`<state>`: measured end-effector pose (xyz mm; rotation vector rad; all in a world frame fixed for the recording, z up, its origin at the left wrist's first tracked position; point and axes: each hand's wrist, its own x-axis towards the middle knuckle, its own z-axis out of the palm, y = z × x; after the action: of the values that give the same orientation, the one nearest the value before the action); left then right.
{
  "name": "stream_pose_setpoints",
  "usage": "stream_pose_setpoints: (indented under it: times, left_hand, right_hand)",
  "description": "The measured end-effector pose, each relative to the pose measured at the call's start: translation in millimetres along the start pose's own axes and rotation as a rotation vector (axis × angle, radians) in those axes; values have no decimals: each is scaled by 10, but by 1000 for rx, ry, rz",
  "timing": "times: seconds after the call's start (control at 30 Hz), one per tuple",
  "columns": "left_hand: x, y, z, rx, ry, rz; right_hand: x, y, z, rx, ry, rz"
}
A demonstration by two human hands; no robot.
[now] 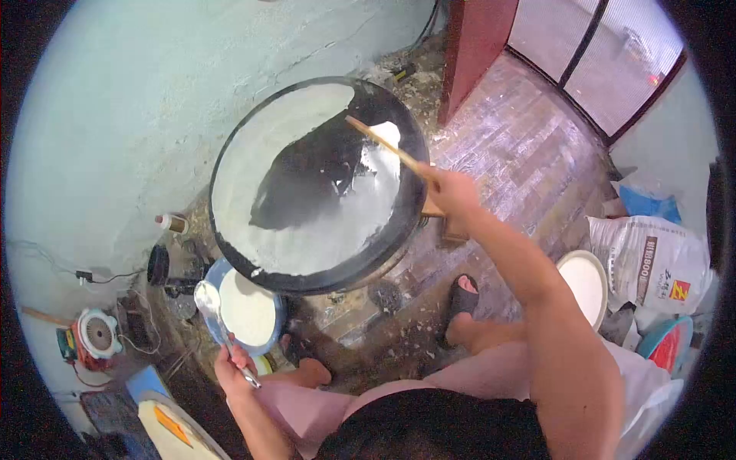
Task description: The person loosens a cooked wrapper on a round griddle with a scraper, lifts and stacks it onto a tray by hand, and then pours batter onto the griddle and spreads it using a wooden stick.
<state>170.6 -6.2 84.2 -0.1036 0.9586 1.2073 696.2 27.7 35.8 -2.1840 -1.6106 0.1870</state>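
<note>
A large round black griddle point(295, 180) carries a broad white layer of batter point(307, 249) around a bare dark patch. My right hand point(452, 195) is closed on a flat wooden stick point(383, 146), which reaches over the griddle's right side. Beside the stick lies a thicker white patch of batter. Low on the left, my left hand point(234, 364) grips the handle of a metal ladle point(207, 297); its bowl is coated white. The ladle is at the left rim of a blue basin point(277, 314) holding white batter.
A second pale basin point(604, 284) of white liquid stands to the right, next to a printed white sack point(652, 261). A small blower point(97, 335), a bottle point(172, 223) and cords lie on the left. A red door panel point(471, 54) stands at the back.
</note>
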Motion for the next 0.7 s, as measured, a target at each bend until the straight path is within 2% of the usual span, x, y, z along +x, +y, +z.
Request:
stream_pose_setpoints:
  times: [0.03, 0.1, 0.13, 0.2, 0.23, 0.3, 0.43, 0.5, 0.53, 0.57, 0.63, 0.7]
  left_hand:
    - [14, -4, -28, 15, -21, 2]
    - [42, -35, 64, 28, -46, 9]
    - [-12, -88, 192, 23, 39, 39]
    - [-31, -146, 319, 15, 151, 74]
    - [-6, -146, 312, 19, 156, 73]
    - [40, -126, 240, 44, 94, 57]
    - [205, -38, 12, 253, -17, 79]
    - [153, -85, 190, 47, 137, 14]
    - [183, -56, 70, 139, 25, 21]
    - [199, -92, 141, 132, 21, 25]
    - [129, -176, 358, 117, 166, 93]
    - [132, -174, 382, 76, 220, 87]
  right_hand:
    - [-48, 52, 12, 3, 4, -1]
    - [-247, 290, 33, -22, -226, -367]
    - [-193, 498, 31, -23, -218, -373]
    - [-64, 865, 69, -294, -132, -232]
    - [98, 936, 143, -291, -137, -229]
    - [531, 901, 192, -171, 111, -243]
    - [811, 351, 136, -81, 84, -86]
    - [633, 395, 18, 10, -179, -273]
    - [575, 607, -23, -37, -171, -398]
    - [644, 716, -53, -40, -168, -406]
    - [770, 871, -72, -213, -47, -191]
    - [1107, 760, 62, -214, 24, -204]
